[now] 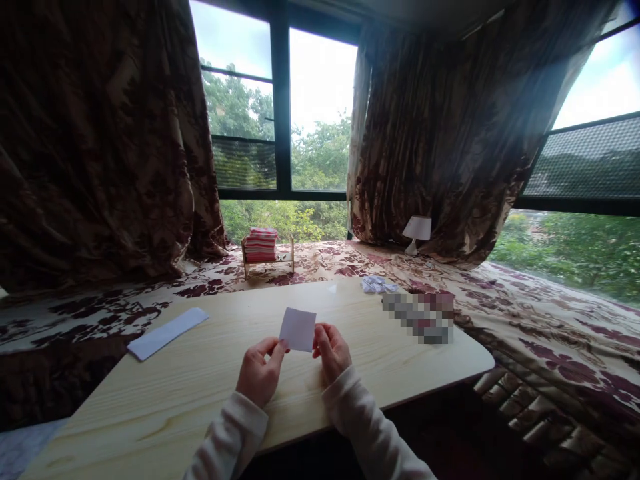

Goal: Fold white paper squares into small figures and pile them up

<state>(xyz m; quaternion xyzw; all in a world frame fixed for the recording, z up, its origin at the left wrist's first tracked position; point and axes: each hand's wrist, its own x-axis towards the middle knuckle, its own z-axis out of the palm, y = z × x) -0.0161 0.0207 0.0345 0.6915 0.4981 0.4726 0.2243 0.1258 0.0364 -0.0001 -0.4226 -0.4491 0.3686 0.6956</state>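
L hand has paper by its lower-L corner, fingers clamped on it, thumb on near face. R hand at paper's R edge, fingers curled in; can't tell if they pinch it or just touch. Paper = small white sq., held up slightly tilted over worktop, btwn both hands.

Strip, white & long, lies on worktop's L side, well apart from hands. Scraps, white, heaped at far edge, R of ctr. Nr them, a pixelated item, can't ID.

Beyond worktop, on floral spread: small rack w/ folded stack, red/pink & white striped; lamp w/ white shade farther R, nr curtain. Window behind, trees outside.
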